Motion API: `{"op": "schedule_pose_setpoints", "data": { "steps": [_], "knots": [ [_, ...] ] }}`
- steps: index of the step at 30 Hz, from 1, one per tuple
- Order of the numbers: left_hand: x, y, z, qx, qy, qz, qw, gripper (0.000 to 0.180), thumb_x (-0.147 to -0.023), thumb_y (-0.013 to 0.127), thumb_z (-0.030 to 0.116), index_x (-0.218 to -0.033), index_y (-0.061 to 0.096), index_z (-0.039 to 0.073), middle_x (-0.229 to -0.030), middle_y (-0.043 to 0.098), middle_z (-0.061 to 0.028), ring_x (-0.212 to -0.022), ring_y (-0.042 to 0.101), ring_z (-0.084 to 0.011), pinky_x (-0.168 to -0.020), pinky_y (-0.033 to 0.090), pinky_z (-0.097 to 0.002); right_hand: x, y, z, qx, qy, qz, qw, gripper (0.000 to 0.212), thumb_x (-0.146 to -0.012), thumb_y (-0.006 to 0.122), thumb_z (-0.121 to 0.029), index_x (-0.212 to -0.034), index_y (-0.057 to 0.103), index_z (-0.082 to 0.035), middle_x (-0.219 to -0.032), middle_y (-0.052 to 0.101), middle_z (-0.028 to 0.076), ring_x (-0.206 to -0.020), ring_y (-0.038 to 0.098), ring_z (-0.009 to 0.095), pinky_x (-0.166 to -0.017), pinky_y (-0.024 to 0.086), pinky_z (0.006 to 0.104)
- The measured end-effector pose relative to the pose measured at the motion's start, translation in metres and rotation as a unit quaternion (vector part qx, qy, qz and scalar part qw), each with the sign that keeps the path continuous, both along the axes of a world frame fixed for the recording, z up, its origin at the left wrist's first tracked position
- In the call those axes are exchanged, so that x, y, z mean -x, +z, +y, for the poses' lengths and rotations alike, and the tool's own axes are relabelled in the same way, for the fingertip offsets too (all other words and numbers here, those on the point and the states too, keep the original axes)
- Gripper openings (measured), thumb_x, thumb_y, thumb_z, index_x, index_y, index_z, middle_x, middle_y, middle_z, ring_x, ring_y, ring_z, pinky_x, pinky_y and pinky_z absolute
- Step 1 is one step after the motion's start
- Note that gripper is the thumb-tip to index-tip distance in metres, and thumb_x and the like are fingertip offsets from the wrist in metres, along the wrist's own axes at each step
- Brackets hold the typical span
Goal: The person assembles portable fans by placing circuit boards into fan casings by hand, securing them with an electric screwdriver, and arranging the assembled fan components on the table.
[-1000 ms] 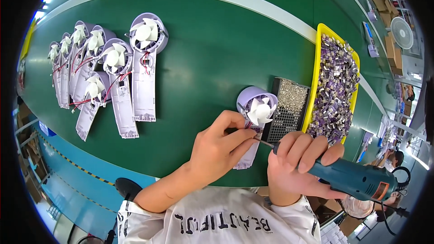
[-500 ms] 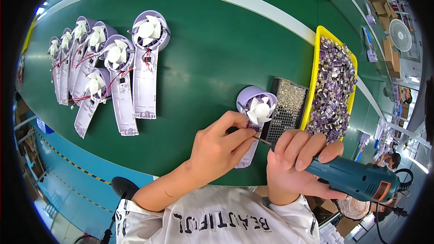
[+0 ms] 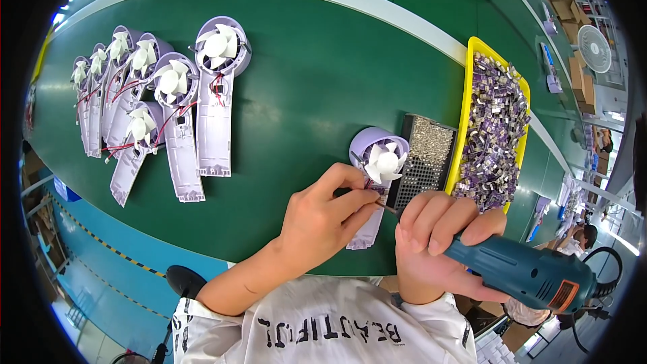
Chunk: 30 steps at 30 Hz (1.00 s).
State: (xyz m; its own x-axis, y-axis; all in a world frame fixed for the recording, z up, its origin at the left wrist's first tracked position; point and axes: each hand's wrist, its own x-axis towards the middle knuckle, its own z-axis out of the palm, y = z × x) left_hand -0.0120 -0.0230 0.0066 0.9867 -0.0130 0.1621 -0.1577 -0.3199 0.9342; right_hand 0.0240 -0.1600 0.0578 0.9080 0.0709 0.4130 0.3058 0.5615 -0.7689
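My right hand (image 3: 435, 246) is wrapped round a dark teal corded electric screwdriver (image 3: 522, 271), its thin bit pointing left. At the bit's tip, thumb and fingers of my left hand (image 3: 323, 212) are pinched together; anything between them is too small or hidden to make out. Just beyond and partly under the fingers lies a lilac handheld-fan half (image 3: 367, 234) with white blades (image 3: 384, 163) in its round head. The left hand covers the middle of its handle. Beside it stands a black screw tray (image 3: 429, 145) with many small silvery screws.
A yellow bin (image 3: 464, 111) full of small purple and silver parts stands right of the screw tray. Several lilac fan halves (image 3: 214, 135) with red wires lie at the left of the green table (image 3: 290, 81). The screwdriver's cord (image 3: 610, 256) loops at the far right.
The right hand and screwdriver have shifted slightly left, the screwdriver's rear end dipping a little. My left hand keeps its pinch at the bit's tip.
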Motion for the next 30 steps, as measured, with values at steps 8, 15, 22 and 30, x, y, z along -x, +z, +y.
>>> {"op": "schedule_pose_setpoints", "data": {
  "steps": [8, 15, 22, 30],
  "knots": [
    [0.002, -0.001, 0.0, 0.015, 0.01, 0.012, 1.0, 0.014, -0.076, 0.079, 0.004, -0.088, 0.071, 0.003, -0.094, 0.057, -0.0042, -0.076, 0.067, -0.0179, -0.058, 0.054, -0.0309, 0.006, -0.005, -0.004, 0.025, -0.06, -0.091, 0.994, 0.071, -0.085, 0.054, -0.075, -0.098, 0.047, -0.005, -0.067, 0.051, 0.009, -0.047, 0.048, 0.021, -0.04, 0.039, 0.0355],
    [0.002, -0.002, 0.0, 0.023, 0.009, 0.012, 1.0, 0.017, -0.075, 0.08, 0.002, -0.091, 0.073, 0.003, -0.091, 0.056, -0.0045, -0.068, 0.062, -0.016, -0.054, 0.049, -0.0286, 0.006, -0.012, -0.003, 0.036, -0.041, -0.091, 0.994, 0.073, -0.085, 0.055, -0.074, -0.101, 0.049, -0.004, -0.068, 0.052, 0.009, -0.047, 0.048, 0.022, -0.041, 0.04, 0.0361],
    [0.003, -0.002, 0.0, 0.043, 0.02, 0.016, 0.999, 0.02, -0.074, 0.081, -0.001, -0.092, 0.074, 0.003, -0.086, 0.057, -0.0042, -0.062, 0.056, -0.0132, -0.049, 0.043, -0.0268, 0.007, -0.014, 0.001, 0.071, -0.033, -0.092, 0.993, 0.067, -0.086, 0.058, -0.069, -0.102, 0.05, -0.004, -0.07, 0.055, 0.01, -0.049, 0.05, 0.022, -0.042, 0.041, 0.0366],
    [0.002, 0.003, 0.0, 0.068, 0.012, 0.051, 0.996, 0.02, -0.076, 0.078, -0.004, -0.093, 0.072, 0.003, -0.086, 0.059, -0.0064, -0.065, 0.059, -0.0167, -0.053, 0.047, -0.0287, 0.011, -0.007, 0.003, 0.132, -0.011, -0.066, 0.989, 0.027, -0.082, 0.069, -0.006, -0.098, 0.047, -0.01, -0.067, 0.057, 0.008, -0.05, 0.053, 0.022, -0.048, 0.047, 0.0378]
  ]
}}
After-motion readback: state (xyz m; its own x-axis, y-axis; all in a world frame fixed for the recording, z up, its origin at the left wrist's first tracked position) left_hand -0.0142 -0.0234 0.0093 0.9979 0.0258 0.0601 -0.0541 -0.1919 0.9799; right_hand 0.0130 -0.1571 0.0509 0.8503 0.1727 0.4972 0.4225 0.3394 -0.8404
